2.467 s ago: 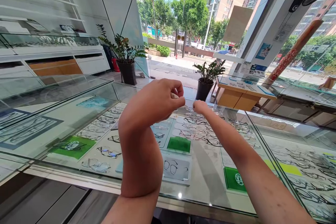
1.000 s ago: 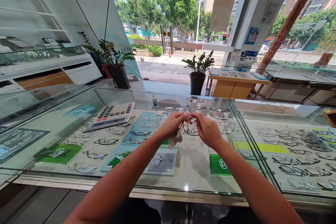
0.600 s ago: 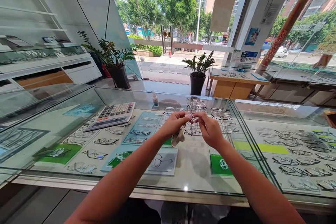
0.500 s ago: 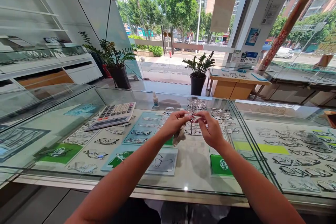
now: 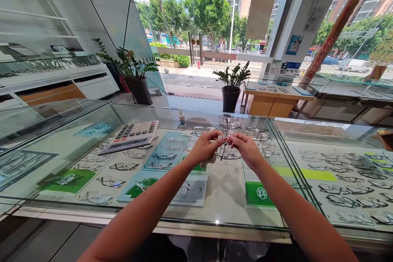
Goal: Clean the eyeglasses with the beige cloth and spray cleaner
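Observation:
Above the glass counter (image 5: 225,213), my two hands meet at a thin-framed pair of eyeglasses (image 5: 226,141). Its slim dark temples appear to stick out above and below my fingers. My left hand (image 5: 205,146) is closed, pinching the frame on the left with thumb and forefinger. A light beige cloth (image 5: 210,159) is bunched in that same hand under the fingers. From the right, my right hand (image 5: 245,147) pinches the frame with its fingertips. The lenses are mostly hidden or too small to make out.
Inside the counter lie rows of eyeglasses (image 5: 124,166) and green display cards (image 5: 260,194). On the glass stand a large calculator (image 5: 132,136) and a small spray bottle (image 5: 182,118). Potted plants (image 5: 231,96) stand beyond, before a glass front.
My right hand has turned, its fingers now pinching closer to the left hand. The eyeglasses have tilted slightly, and the cloth has drawn up under my left hand.

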The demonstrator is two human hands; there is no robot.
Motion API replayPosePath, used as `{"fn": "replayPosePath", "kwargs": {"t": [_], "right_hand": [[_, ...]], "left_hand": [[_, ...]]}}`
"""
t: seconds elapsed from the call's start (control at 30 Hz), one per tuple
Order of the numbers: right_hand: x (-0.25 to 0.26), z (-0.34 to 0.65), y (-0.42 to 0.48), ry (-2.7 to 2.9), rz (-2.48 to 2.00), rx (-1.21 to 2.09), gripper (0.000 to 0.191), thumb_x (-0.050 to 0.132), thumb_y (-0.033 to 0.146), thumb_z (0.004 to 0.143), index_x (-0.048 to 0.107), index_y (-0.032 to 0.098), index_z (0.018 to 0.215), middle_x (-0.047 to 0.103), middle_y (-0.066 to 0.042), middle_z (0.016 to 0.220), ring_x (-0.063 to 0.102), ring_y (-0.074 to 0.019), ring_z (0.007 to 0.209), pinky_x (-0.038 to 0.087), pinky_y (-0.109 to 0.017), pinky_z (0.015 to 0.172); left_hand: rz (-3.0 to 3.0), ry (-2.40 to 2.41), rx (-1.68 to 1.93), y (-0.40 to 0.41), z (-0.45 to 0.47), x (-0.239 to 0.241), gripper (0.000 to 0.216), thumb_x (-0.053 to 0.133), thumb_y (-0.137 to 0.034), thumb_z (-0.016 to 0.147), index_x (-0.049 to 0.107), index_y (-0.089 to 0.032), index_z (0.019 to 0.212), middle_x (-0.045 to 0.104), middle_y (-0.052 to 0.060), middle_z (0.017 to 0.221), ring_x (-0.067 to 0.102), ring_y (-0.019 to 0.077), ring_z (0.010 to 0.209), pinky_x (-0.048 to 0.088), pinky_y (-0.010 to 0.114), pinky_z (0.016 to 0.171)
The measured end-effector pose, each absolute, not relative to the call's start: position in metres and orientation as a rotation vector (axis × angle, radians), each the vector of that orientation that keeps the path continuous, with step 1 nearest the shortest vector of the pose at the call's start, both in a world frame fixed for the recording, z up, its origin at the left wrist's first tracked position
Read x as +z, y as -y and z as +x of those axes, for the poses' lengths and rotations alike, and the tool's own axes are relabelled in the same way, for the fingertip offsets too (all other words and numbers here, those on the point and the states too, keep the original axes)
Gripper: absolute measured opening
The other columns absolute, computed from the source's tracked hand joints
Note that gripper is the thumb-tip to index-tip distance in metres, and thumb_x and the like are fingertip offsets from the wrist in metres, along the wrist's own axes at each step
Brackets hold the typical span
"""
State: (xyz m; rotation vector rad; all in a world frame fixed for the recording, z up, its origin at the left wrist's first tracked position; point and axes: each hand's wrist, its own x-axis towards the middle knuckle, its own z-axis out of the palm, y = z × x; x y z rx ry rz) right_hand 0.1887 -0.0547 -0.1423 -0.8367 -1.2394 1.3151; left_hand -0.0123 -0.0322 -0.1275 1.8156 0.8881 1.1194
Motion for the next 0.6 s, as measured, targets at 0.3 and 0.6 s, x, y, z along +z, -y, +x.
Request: {"fn": "replayPosePath", "kwargs": {"t": [0.3, 0.6], "right_hand": [[-0.136, 0.194, 0.055, 1.103, -0.771, 1.494, 0.037, 0.097, 0.055, 0.071, 0.08, 0.023, 0.08, 0.074, -0.002, 0.089, 0.061, -0.0164, 0.086, 0.045, -0.032, 0.082], [-0.127, 0.205, 0.056, 1.184, -0.799, 1.482, 0.034, 0.091, 0.052, 0.077, 0.074, 0.022, 0.075, 0.078, -0.004, 0.086, 0.066, -0.0206, 0.091, 0.046, -0.035, 0.085]], "left_hand": [[1.874, -0.971, 1.159, 0.027, -0.017, -0.13, 0.035, 0.069, -0.051, 0.095, 0.079, -0.018, 0.101, 0.078, 0.003, 0.087, 0.069, 0.019, 0.079, 0.052, 0.028, 0.073], [2.474, -1.304, 1.403, 0.014, -0.045, -0.123, 0.025, 0.058, -0.035, 0.11, 0.078, -0.022, 0.111, 0.08, 0.006, 0.105, 0.07, 0.0182, 0.082, 0.047, 0.029, 0.072]]}}
